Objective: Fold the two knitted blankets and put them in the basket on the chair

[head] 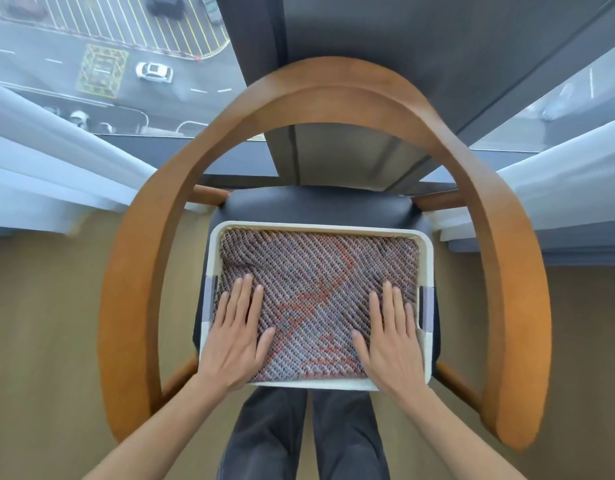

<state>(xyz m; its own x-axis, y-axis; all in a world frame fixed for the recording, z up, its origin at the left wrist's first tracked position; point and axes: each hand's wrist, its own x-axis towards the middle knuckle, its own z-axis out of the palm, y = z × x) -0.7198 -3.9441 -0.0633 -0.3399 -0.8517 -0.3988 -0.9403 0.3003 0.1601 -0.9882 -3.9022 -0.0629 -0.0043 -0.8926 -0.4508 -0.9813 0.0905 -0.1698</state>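
Observation:
A folded knitted blanket (320, 271), grey and brown with red patterning, fills the white basket (320, 226). The basket stands on the dark seat of a wooden chair (327, 88). My left hand (235, 336) lies flat on the blanket's near left part, fingers spread. My right hand (391, 337) lies flat on its near right part, fingers apart as well. Neither hand grips the fabric. Only one blanket surface shows; whatever lies under it is hidden.
The chair's curved wooden back and armrests ring the basket on three sides. White curtains (49, 174) hang left and right before a window over a street. Beige floor lies on both sides. My dark trouser legs (306, 434) stand at the seat's front edge.

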